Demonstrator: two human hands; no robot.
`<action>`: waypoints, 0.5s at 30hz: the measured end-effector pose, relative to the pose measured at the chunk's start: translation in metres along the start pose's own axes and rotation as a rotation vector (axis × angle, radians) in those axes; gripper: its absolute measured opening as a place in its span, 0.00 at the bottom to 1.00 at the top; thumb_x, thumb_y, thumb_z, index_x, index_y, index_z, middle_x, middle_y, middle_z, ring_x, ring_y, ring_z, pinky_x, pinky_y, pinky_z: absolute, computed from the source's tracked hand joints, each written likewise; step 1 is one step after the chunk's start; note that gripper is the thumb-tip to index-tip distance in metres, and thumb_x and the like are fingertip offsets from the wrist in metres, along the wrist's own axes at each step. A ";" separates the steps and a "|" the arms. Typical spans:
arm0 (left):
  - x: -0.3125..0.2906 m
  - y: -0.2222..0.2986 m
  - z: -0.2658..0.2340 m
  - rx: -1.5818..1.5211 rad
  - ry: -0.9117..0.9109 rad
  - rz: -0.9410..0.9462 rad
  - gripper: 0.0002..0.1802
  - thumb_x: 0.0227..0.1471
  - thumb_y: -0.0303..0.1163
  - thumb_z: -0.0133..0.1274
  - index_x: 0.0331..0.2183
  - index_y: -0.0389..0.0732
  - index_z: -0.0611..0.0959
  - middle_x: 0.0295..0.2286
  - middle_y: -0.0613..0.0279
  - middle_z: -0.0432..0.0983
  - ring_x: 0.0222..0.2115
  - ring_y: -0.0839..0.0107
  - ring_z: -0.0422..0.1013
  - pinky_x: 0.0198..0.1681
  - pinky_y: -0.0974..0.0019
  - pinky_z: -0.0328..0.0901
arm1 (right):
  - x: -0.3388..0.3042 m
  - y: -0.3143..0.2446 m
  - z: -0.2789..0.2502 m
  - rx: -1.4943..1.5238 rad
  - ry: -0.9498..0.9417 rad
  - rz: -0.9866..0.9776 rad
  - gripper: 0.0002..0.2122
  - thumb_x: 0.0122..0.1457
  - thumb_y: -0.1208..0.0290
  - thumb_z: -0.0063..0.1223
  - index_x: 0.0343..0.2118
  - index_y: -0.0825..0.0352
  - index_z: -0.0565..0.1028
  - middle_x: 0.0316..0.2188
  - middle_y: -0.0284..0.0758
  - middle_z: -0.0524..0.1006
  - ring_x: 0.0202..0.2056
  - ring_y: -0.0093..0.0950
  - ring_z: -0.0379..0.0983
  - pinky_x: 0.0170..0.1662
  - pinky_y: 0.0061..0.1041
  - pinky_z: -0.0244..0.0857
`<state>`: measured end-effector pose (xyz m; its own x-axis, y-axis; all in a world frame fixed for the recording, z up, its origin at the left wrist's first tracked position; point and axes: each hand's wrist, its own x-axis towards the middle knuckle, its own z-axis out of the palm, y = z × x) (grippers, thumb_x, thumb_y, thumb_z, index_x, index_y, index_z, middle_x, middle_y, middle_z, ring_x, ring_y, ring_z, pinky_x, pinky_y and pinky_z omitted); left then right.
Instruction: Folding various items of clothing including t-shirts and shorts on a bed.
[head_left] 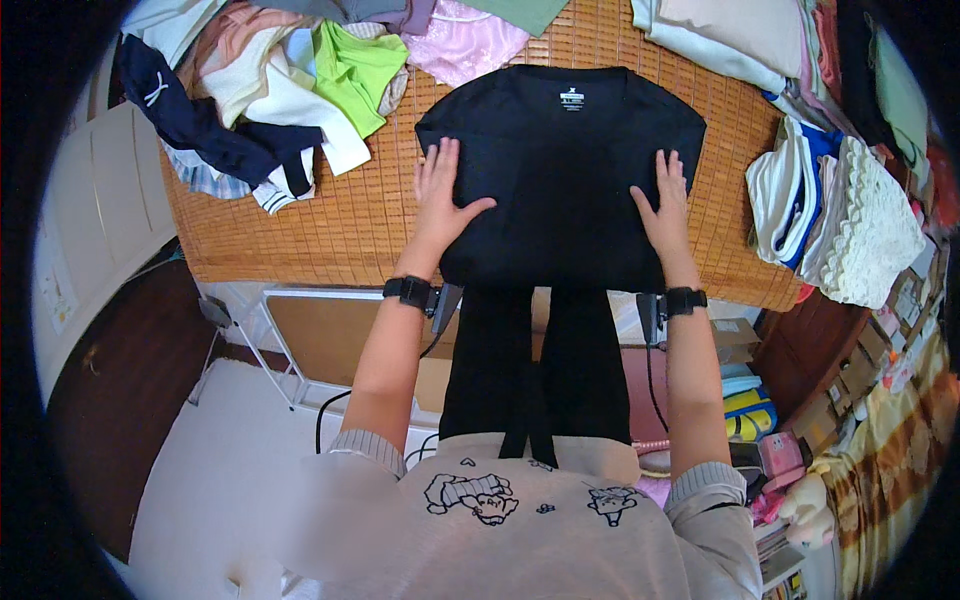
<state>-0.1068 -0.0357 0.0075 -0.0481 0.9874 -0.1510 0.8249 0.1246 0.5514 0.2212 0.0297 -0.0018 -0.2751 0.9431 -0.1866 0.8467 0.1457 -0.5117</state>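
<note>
A black T-shirt lies spread on the bamboo mat, its neckline and small collar label at the far side. Its lower part reaches the near edge of the mat. My left hand rests flat on the shirt's left side, with fingers stretched forward and thumb pointing inward. On the opposite side, my right hand lies on the shirt's right edge, fingers also extended and thumb apart. Neither hand grips the fabric. Each wrist wears a black strap with a small device.
Loose clothes are heaped at the far left, among them a lime-green top and a navy garment. A pink satiny cloth lies behind the shirt. Folded clothes stand at the right, including a white scalloped piece. Cables hang below my wrists.
</note>
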 end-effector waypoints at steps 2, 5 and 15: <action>-0.020 0.001 -0.001 0.004 0.046 -0.036 0.49 0.34 0.45 0.61 0.54 0.39 0.55 0.54 0.50 0.50 0.55 0.53 0.45 0.56 0.52 0.38 | -0.020 0.000 -0.007 0.096 0.091 0.061 0.31 0.50 0.65 0.52 0.57 0.61 0.51 0.58 0.44 0.48 0.58 0.42 0.45 0.57 0.36 0.40; -0.067 -0.004 0.007 -0.072 0.143 -0.153 0.43 0.39 0.43 0.57 0.54 0.40 0.57 0.54 0.50 0.51 0.55 0.52 0.45 0.56 0.52 0.39 | -0.060 0.013 -0.009 0.123 0.097 0.149 0.30 0.50 0.66 0.52 0.56 0.62 0.54 0.57 0.44 0.50 0.57 0.42 0.47 0.57 0.35 0.41; -0.109 0.007 0.029 0.088 0.077 -0.343 0.32 0.43 0.45 0.53 0.50 0.47 0.65 0.49 0.47 0.55 0.49 0.50 0.52 0.52 0.53 0.47 | -0.115 0.029 0.005 -0.120 -0.008 0.228 0.29 0.49 0.67 0.53 0.55 0.52 0.57 0.56 0.45 0.51 0.56 0.43 0.47 0.55 0.38 0.42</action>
<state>-0.0795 -0.1453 0.0046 -0.3700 0.8944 -0.2512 0.7987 0.4444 0.4057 0.2748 -0.0758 0.0007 -0.0740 0.9532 -0.2931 0.9352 -0.0358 -0.3523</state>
